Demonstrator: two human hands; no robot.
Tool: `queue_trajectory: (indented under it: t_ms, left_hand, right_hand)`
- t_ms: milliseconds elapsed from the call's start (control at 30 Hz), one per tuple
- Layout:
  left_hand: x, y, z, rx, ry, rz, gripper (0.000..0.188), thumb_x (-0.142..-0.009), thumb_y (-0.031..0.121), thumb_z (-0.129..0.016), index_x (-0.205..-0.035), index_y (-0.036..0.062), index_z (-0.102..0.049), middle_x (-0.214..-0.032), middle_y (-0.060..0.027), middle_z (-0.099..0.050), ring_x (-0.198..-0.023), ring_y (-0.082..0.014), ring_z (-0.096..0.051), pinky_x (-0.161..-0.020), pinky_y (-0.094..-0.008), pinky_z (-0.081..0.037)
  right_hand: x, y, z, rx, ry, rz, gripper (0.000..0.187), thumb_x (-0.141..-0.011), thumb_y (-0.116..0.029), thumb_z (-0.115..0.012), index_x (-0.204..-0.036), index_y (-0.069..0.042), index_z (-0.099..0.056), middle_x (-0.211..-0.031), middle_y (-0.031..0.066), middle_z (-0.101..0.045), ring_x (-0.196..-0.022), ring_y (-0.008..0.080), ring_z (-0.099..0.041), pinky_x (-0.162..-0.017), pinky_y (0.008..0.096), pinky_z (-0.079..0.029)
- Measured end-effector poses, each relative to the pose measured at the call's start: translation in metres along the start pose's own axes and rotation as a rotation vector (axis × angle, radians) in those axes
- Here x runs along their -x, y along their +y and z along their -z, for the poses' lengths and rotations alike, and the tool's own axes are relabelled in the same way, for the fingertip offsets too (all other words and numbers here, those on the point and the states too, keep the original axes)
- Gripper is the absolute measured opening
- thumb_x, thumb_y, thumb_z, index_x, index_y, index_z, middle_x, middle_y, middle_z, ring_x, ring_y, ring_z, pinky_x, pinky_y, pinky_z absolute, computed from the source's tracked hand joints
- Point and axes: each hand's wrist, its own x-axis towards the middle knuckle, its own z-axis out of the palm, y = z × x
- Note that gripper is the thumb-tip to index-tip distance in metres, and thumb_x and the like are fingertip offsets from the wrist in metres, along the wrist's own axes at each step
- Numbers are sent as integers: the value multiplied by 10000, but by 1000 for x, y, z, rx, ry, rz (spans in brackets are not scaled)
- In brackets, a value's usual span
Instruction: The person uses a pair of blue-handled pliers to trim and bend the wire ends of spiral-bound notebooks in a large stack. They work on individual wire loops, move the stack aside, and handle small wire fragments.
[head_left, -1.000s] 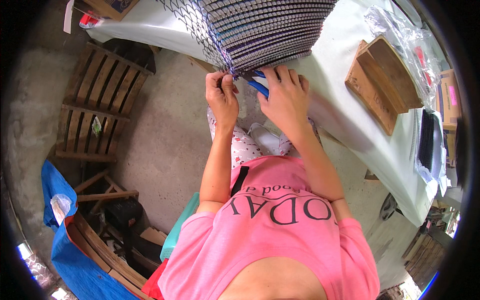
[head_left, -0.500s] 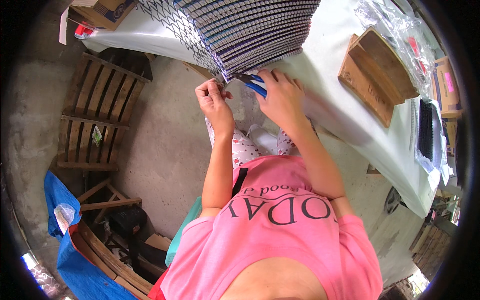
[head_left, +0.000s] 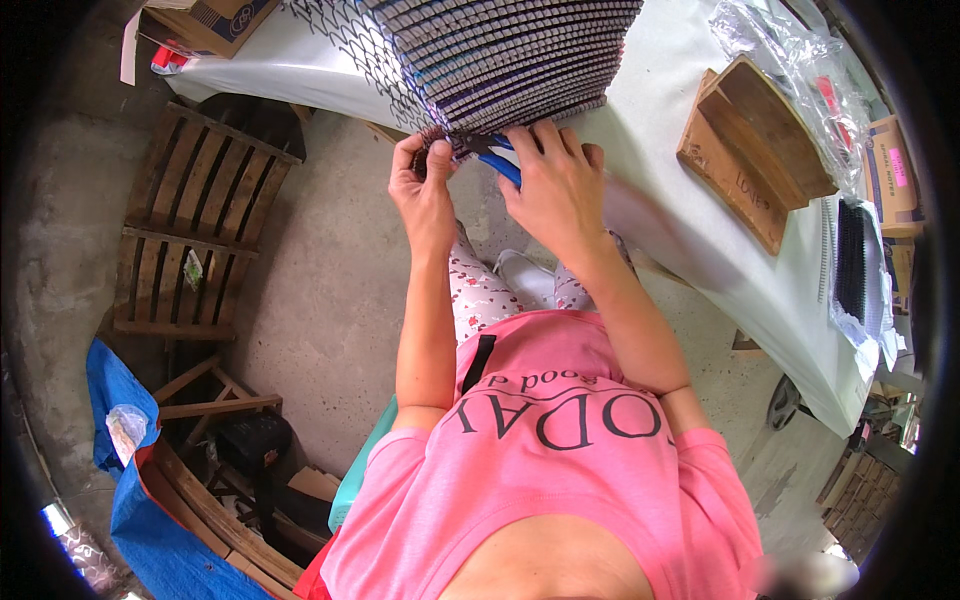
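Because the near corner of the stack (head_left: 515, 60) reaches the edge of the white-covered surface (head_left: 650, 135), both hands can meet there without stretching, forearms extended ahead of the body. The stack lies at the top of the view, its ribbed rows facing the person, with dark loops (head_left: 345, 32) spreading from its left side; its far end is out of frame.

The left grip (head_left: 425, 195) is closed, thumb against bent fingers, on a reddish-brown coil (head_left: 431, 132) right at that corner. Such a pinch probably steadies the coil where the tool works, though the fingers hide much of it.

The right grip (head_left: 555, 185) is clamped round the blue handles of the pliers (head_left: 500, 165). They slant leftward from the palm, seemingly so that the dark tips meet the corner from the side opposite the left thumb, leaving each hand its own room. Whether those tips are pressed together or parted I cannot tell.

Farther right on the surface, well apart from the hands, sits a wooden box (head_left: 745, 190), with clear plastic (head_left: 790, 75) beyond it and a bundle of black coils (head_left: 852, 260) beside it. Set off to that side, they likely leave elbow room around the stack, yet remain within reach.
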Motion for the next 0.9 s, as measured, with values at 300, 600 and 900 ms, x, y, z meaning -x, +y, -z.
queue_trajectory:
  t_ms: [300, 600, 900]
  left_hand:
    - [-3, -6, -7, -33, 80, -134, 158, -913, 136, -569, -960, -14, -551, -750, -4, -555, -645, -68, -499, -589, -200, -422]
    - [7, -6, -1, -99, 27, -138, 159, -926, 130, -550, -979, -18, -536, -787, -36, -563, -668, -89, -503, -611, -218, -430]
    - [6, -1, -11, -42, 81, -140, 126, -911, 98, -567, -961, -16, -554, -814, -50, -584, -707, -101, -543, -620, -237, -455]
  right_hand:
    - [-5, 10, 1, -219, -354, -177, 316, -729, -185, -656, -1029, -131, -577, -901, 82, -607, -873, 287, -598, -740, 439, -448]
    - [0, 7, 6, -14, 75, 20, 380, -675, -212, -694, -1029, -145, -575, -945, 49, -532, -937, 242, -528, -810, 458, -390]
    - [-7, 11, -8, -170, -207, -76, 316, -679, -187, -677, -977, -135, -582, -868, 87, -589, -810, 269, -602, -675, 422, -464]
